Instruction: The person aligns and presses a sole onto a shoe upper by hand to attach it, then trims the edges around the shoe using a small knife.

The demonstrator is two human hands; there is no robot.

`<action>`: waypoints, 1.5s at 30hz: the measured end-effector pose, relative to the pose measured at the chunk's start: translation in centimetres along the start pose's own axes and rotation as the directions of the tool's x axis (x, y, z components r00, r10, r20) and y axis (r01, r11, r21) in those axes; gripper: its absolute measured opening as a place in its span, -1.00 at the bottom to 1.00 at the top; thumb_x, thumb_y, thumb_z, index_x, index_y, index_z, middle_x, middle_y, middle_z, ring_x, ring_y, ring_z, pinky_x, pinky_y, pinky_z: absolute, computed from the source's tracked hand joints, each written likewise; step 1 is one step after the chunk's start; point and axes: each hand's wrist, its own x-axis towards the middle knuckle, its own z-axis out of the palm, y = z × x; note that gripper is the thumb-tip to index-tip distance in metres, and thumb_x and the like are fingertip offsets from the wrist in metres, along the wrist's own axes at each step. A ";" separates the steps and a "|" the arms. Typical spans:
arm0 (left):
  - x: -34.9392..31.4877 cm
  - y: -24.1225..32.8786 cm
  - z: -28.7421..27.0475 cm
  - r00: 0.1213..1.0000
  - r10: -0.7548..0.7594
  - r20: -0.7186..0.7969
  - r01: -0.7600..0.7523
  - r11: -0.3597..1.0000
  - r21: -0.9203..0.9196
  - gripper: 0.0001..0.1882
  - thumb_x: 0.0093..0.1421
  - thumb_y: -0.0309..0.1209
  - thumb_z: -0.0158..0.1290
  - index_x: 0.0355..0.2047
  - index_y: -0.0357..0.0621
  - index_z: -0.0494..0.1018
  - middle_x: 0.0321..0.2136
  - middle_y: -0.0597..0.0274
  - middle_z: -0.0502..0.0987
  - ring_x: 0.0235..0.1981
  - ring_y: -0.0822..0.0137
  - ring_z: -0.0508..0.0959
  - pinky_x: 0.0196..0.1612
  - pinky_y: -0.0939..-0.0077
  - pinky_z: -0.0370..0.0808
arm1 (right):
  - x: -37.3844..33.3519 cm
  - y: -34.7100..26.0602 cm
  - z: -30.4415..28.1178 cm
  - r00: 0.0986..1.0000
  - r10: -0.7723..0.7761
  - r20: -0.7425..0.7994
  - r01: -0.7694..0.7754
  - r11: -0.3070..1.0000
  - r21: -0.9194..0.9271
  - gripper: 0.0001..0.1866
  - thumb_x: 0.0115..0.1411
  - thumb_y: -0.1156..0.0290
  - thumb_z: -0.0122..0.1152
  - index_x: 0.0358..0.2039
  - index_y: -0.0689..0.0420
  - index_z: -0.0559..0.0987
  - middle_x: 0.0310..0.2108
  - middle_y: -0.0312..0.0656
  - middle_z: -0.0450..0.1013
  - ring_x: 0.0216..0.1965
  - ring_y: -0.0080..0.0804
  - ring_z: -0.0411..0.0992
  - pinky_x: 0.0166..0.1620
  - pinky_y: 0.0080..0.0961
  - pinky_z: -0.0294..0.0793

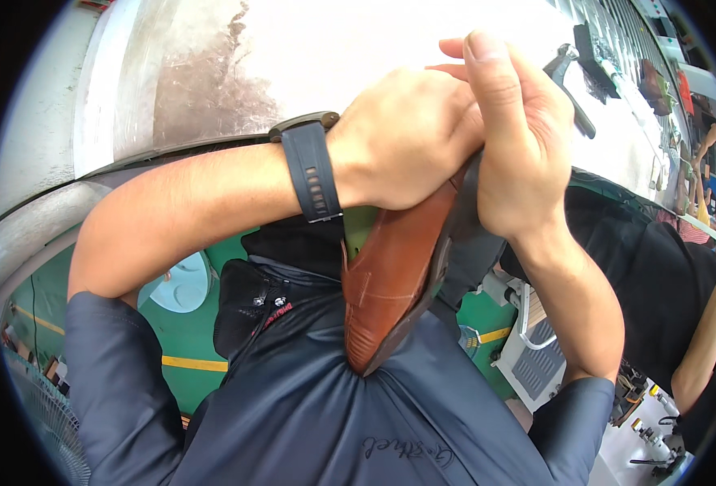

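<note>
A brown leather shoe [390, 271] is held in front of my body, its toe down against my dark apron and its green lining partly showing. My left hand [410, 134], with a black watch [311, 166] on the wrist, is closed over the heel end, and its fingers are mostly hidden. On the sole side, my right hand [524, 142] presses its palm along the shoe's heel end. The right thumb sticks up and the fingertips curl toward my left hand. The dark sole [431, 296] faces right.
A pale, stained worktable [212, 89] spans the far side. A hammer [568, 73] and a dark block [597, 57] lie at its right. Another person's arm [710, 324] is close on the right. A light blue stool [181, 283] stands on the green floor at left.
</note>
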 end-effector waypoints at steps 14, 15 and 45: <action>0.1 -1.5 -3.1 0.995 -0.019 -0.097 0.028 0.995 0.097 -0.77 0.26 -0.34 0.08 -0.43 -0.25 0.55 -0.53 -0.11 0.61 -0.49 -0.17 0.65 -0.45 -0.05 0.56 | 2.7 -0.3 1.2 0.968 -0.233 0.091 0.219 0.966 0.137 -0.32 0.60 0.06 -0.29 0.16 0.44 0.59 -0.02 -0.02 0.65 0.05 -0.32 0.56 0.21 -0.44 0.45; 0.4 -1.4 -3.1 0.993 -0.066 -0.102 0.081 0.985 0.150 -0.73 0.30 -0.31 0.05 -0.43 -0.24 0.58 -0.51 -0.13 0.63 -0.46 -0.17 0.66 -0.41 -0.07 0.58 | 3.0 0.0 1.0 0.978 -0.179 0.110 0.152 0.964 0.219 -0.39 0.61 0.10 -0.21 0.12 0.42 0.62 -0.03 -0.03 0.65 0.01 -0.34 0.57 0.19 -0.47 0.47; -9.8 3.0 -6.0 0.861 0.226 0.456 -0.384 0.876 0.292 -0.40 0.27 -0.18 0.27 0.24 -0.27 0.53 0.30 -0.03 0.54 0.40 -0.02 0.45 0.48 -0.06 0.30 | -5.4 2.3 -3.5 0.842 0.115 0.526 -0.201 0.974 0.108 -0.61 0.35 0.41 0.22 -0.59 0.35 0.43 -0.72 0.06 0.31 -0.73 -0.15 0.31 -0.54 -0.22 0.34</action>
